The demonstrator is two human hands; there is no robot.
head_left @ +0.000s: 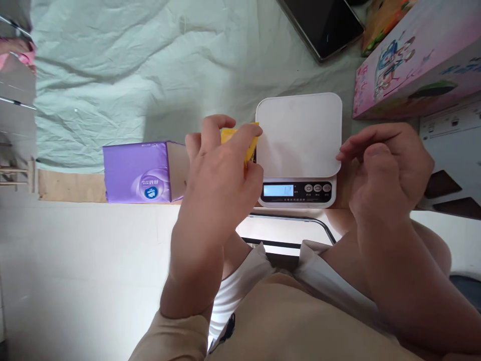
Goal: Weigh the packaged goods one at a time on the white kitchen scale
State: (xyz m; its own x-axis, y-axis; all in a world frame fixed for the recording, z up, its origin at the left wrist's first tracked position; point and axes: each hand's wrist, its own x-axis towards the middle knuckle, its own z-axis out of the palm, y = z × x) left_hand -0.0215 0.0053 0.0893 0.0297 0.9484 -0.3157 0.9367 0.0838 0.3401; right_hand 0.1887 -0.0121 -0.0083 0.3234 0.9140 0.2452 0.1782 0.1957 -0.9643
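Pale green cloth (131, 65) covers the bench beyond its near wooden edge. Nearest me, my left hand (218, 180) pinches a small yellow packet (240, 143) by its top, fingers closed on it, just left of the white scale (300, 145). It looks light, thin and crinkly, best held by an edge. My right hand (387, 170) hangs loosely curled and empty at the scale's right edge. A purple tissue pack (139, 173) sits left; a pink box (417, 60) lies far right.

Even, soft daylight. Left hand (218, 175) casts a faint shadow leftward onto the cloth (131, 75). Both hands slightly motion-blurred; edges bow from wide-angle distortion.
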